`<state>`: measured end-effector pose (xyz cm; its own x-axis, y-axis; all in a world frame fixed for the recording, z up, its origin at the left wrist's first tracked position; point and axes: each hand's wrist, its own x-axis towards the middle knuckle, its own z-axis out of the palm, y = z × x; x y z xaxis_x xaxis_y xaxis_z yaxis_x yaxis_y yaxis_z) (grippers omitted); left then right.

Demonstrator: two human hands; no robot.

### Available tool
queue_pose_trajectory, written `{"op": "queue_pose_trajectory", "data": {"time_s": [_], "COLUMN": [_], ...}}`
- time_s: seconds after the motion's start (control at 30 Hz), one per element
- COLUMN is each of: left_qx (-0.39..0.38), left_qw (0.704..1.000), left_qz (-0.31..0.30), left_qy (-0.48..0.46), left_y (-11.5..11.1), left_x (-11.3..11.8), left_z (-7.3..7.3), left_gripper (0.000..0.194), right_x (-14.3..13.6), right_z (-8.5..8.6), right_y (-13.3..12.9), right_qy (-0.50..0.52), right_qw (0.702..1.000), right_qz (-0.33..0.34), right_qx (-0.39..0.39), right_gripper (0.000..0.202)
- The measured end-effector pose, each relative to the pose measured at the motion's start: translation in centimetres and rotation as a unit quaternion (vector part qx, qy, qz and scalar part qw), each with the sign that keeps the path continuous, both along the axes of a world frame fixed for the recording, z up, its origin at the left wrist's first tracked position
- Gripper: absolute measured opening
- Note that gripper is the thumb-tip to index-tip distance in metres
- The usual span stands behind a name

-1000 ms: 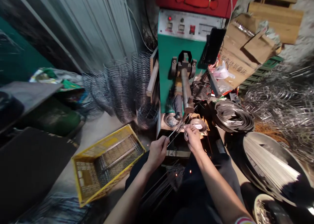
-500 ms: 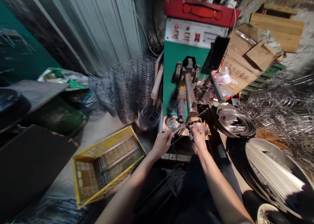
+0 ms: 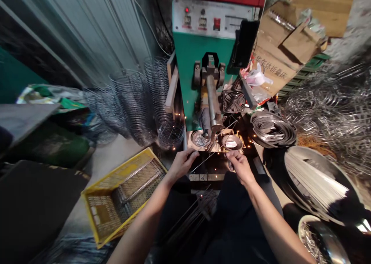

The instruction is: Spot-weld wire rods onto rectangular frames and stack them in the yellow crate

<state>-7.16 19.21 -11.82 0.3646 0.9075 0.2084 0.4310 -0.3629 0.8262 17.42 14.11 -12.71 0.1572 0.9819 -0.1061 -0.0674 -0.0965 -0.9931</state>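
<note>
Sparks scatter around the electrode tip of a green machine [image 3: 185, 75] with a thick metal arm [image 3: 213, 102]. Just below the tip, my left hand [image 3: 182, 163] is pinched, its fingertips near thin metal pieces; what it grips is too small to name. My right hand [image 3: 239, 164] has its fingers pressed together at the near side of a round dish [image 3: 232, 142]; its contents are hidden. A thin rod [image 3: 204, 163] slants between the hands below the tip. Left of the tip sits a dish of small shiny parts [image 3: 199, 139].
A yellow crate [image 3: 89, 221] with wire parts stands at left. Behind it rise stacks of wire rings [image 3: 131, 105]. At right are coiled metal strips [image 3: 271, 129], a large basin [image 3: 358, 190] of flat strips and a smaller bowl [image 3: 303, 221]. Wires lie across the lap.
The view has shifted, so the machine sits higher and further left. Sparks now fly around the tip. My hands are further apart, and the right dish is less covered.
</note>
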Motion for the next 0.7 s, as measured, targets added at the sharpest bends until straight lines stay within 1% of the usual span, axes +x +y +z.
{"op": "queue_pose_trajectory", "data": {"time_s": [0.1,0.2,0.27,0.33,0.37,0.4,0.43,0.5,0.53,0.57,0.6,0.63,0.67,0.7], "left_qx": [0.059,0.134,0.148,0.13,0.115,0.1,0.085,0.058,0.045,0.032,0.02,0.009,0.002,-0.005], "left_qw": [0.997,0.976,0.954,0.942,0.941,0.941,0.941,0.932,0.919,0.897,0.864,0.825,0.792,0.765], "left_qz": [-0.007,-0.042,-0.053,-0.032,0.001,0.048,0.11,0.265,0.348,0.43,0.503,0.561,0.599,0.625], "left_qy": [0.048,0.168,0.254,0.307,0.319,0.318,0.307,0.24,0.179,0.099,0.01,-0.066,-0.119,-0.157], "left_y": [-1.0,-3.5,-5.8,-8.4,-9.7,-11.0,-12.2,-14.3,-15.0,-15.5,-15.9,-16.0,-16.0,-15.8], "left_x": [0.5,0.3,-1.2,-4.3,-6.3,-8.6,-11.2,-16.3,-18.7,-21.0,-22.9,-24.6,-25.9,-27.0], "left_z": [0.0,0.2,0.1,-0.4,-0.8,-1.3,-1.9,-3.4,-4.2,-5.2,-6.2,-7.3,-8.4,-9.6], "left_gripper": [0.034,0.031,0.026,0.024,0.024,0.025,0.026,0.029,0.029,0.029,0.028,0.03,0.033,0.038], "right_x": [1.3,1.8,1.9,1.9,1.8,1.7,1.5,1.0,0.6,0.2,-0.2,-0.5,-0.8,-1.1], "right_z": [-0.3,-1.8,-3.5,-5.3,-6.2,-7.0,-7.7,-8.6,-8.9,-9.0,-9.1,-9.1,-9.1,-9.0], "right_y": [-3.4,-6.4,-7.9,-9.2,-9.8,-10.2,-10.6,-11.2,-11.4,-11.6,-11.7,-11.8,-11.9,-12.0], "right_qy": [-0.052,-0.091,-0.15,-0.228,-0.263,-0.293,-0.315,-0.342,-0.352,-0.359,-0.365,-0.371,-0.377,-0.382], "right_qw": [0.997,0.989,0.975,0.947,0.93,0.911,0.894,0.864,0.853,0.844,0.837,0.83,0.824,0.819], "right_qz": [0.024,0.082,0.141,0.212,0.247,0.281,0.312,0.361,0.378,0.392,0.402,0.412,0.42,0.425], "right_qx": [-0.042,-0.086,-0.089,-0.075,-0.069,-0.067,-0.071,-0.077,-0.077,-0.074,-0.07,-0.065,-0.061,-0.059], "right_gripper": [0.039,0.042,0.041,0.036,0.033,0.031,0.029,0.028,0.028,0.028,0.027,0.027,0.027,0.027]}}
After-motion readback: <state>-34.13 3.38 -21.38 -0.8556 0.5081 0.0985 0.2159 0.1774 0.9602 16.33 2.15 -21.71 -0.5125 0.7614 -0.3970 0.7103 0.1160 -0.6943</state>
